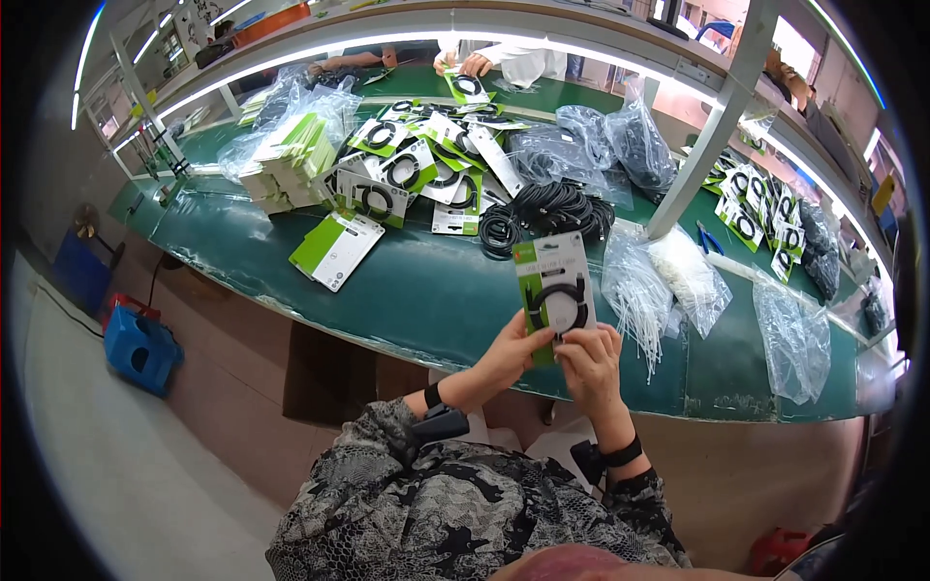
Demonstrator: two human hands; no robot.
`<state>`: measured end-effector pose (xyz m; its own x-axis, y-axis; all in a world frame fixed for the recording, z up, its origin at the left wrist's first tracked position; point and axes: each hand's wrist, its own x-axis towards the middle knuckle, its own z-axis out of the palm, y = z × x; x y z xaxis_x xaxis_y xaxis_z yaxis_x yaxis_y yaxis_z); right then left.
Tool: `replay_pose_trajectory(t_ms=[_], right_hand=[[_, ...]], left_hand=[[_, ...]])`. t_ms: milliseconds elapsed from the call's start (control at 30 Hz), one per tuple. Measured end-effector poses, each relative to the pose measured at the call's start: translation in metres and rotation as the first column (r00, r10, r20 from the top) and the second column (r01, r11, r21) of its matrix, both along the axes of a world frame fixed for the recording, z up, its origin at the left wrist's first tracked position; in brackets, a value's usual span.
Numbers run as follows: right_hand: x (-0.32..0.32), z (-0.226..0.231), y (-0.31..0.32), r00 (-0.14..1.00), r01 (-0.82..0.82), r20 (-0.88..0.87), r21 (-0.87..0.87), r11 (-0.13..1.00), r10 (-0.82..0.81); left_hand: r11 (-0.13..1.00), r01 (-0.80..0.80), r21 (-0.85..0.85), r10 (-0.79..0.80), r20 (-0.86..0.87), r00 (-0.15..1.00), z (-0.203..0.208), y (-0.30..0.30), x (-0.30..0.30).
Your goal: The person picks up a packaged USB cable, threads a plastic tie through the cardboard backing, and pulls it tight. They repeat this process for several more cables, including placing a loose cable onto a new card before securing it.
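Note:
A green and white cardboard card (550, 259) with a coiled black cable (560, 308) against its front is held upright above the near table edge. My left hand (511, 351) grips its lower left edge, thumb on the front. At the lower right, my right hand (589, 360) pinches the card close under the coil. Just beyond lies a heap of loose coiled black cables (552, 208). To its left is a pile of carded cables (407, 165). Some flat green and white cards (337, 250) lie nearer on the table.
Stacked cards (289, 167) stand at the left. White cable ties (635, 300) in clear bags lie to the right, with blue-handled pliers (709, 238) beyond. A slanting metal post (715, 126) rises from the table. Across the table, another person's hands (467, 64) hold a carded cable.

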<state>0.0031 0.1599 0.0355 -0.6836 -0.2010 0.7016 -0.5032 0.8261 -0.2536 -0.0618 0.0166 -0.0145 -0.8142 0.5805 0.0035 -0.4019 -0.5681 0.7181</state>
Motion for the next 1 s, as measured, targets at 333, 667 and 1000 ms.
replay_pose_trajectory(t_ms=[333, 667, 1000], right_hand=[[-0.11, -0.026, 0.007, 0.987, 0.021, -0.152, -0.185, 0.983, -0.05], [-0.121, -0.071, 0.008, 0.997, 0.011, -0.069, -0.104, 0.994, -0.018], [-0.13, -0.08, 0.018, 0.994, -0.067, 0.073, -0.218, 0.974, 0.085]], left_hand=[[0.996, -0.073, -0.061, 0.049, -0.324, 0.945, -0.008, 0.014, -0.122], [0.949, -0.237, -0.209, 0.125, -0.441, 0.889, -0.06, 0.006, -0.11], [0.94, -0.212, -0.266, 0.117, -0.334, 0.935, -0.056, 0.001, -0.114]])
